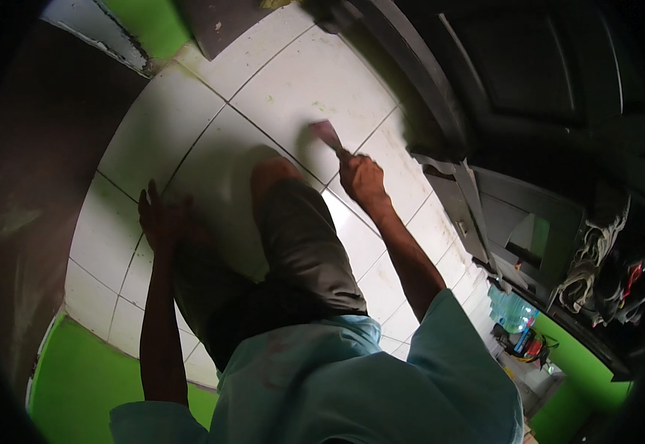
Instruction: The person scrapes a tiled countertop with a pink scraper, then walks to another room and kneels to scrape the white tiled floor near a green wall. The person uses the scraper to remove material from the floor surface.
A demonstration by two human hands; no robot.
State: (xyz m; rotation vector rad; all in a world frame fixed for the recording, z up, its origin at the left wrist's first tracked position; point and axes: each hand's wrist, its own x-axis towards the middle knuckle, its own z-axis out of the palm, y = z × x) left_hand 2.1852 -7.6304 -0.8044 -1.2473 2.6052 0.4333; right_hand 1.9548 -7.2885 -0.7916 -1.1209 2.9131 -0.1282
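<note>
My right hand [363,180] is closed around the handle of a scraper [325,134] with a flat, pinkish blade. The blade points up and left over the white tiled floor [285,96]; whether its edge touches the tiles I cannot tell. Small yellowish smudges mark the tiles just beyond it. On the other side, my left hand [161,219] holds nothing, its fingers spread beside my left leg, low over the floor. My bent right knee [272,175] is between the two hands.
A dark panelled cabinet [500,81] runs along the right. Crumpled cloth [596,251] hangs from it. Farther down stand a clear bluish plastic bottle [511,309] and a blue and red tool [526,342]. A dark brown surface [34,200] borders the left, with green wall [93,377] below.
</note>
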